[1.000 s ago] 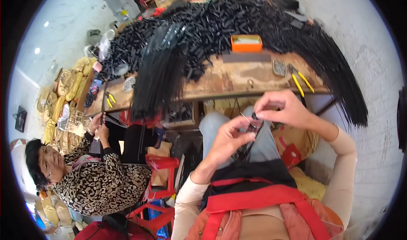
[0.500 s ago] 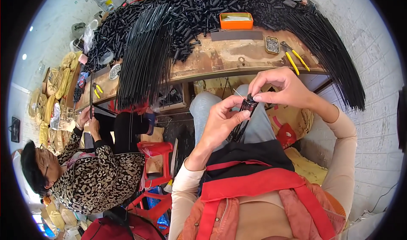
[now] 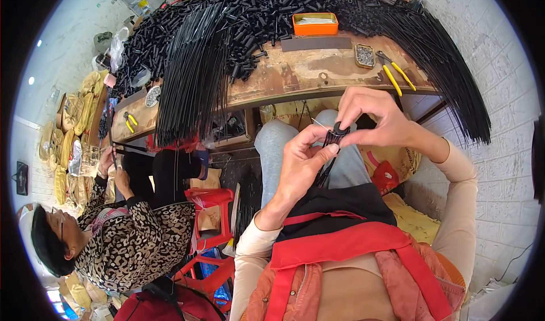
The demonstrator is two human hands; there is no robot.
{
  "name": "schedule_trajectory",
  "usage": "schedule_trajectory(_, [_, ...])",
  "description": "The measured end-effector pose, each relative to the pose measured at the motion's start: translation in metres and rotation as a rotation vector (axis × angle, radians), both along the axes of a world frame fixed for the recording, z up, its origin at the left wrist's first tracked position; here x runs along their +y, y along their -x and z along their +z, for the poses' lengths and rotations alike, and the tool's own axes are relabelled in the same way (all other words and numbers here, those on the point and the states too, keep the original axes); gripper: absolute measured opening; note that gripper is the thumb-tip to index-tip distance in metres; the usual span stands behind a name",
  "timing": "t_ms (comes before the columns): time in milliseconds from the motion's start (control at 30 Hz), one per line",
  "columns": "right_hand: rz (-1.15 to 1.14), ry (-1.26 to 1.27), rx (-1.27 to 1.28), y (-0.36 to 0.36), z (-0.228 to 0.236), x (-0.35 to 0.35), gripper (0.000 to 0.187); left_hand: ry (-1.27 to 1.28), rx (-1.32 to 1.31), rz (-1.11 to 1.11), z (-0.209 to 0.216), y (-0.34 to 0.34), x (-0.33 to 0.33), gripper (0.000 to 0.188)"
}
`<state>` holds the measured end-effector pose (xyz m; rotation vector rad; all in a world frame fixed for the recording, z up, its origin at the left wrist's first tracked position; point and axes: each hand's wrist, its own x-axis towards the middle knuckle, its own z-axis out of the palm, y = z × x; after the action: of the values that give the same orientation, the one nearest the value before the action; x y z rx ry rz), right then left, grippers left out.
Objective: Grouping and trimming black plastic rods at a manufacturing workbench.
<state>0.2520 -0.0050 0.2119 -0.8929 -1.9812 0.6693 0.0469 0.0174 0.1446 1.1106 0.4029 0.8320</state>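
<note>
While pinched, piece (image 3: 339, 130) lies between hands (image 3: 302, 165) (image 3: 381, 122).

Low over the wooden table (image 3: 284, 74), passage lies between the left black-rod bundle (image 3: 190, 88) and the yellow-handled pliers (image 3: 393, 79); the right hand (image 3: 376, 119) stands in front, the orange tin (image 3: 315, 30) and black tube heap (image 3: 261, 20) behind.

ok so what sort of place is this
Probably a small assembly workshop: a worn wooden bench carries a heap of short black parts, bundles of long thin black strands and yellow-handled pliers.
</note>
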Motion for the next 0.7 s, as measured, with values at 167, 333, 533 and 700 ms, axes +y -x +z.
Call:
schedule_trajectory(167, [-0.148,-0.059,-0.025,0.004,-0.006,-0.005,0.020,0.015,-0.011,0.018,0.001,-0.004,0.001,0.016])
schedule_trajectory(333, [-0.128,0.075,0.067,0.001,-0.007,-0.013,0.020,0.115,-0.116,-0.049,-0.004,-0.001,0.003,0.015])
schedule_trajectory(533, [-0.045,0.163,0.209,-0.002,-0.008,-0.016,0.019,0.142,-0.144,-0.126,-0.014,-0.001,0.004,0.014])
schedule_trajectory(700, [0.030,0.217,0.260,0.000,-0.010,-0.014,0.019,0.246,-0.183,-0.207,-0.007,0.001,0.004,0.012])
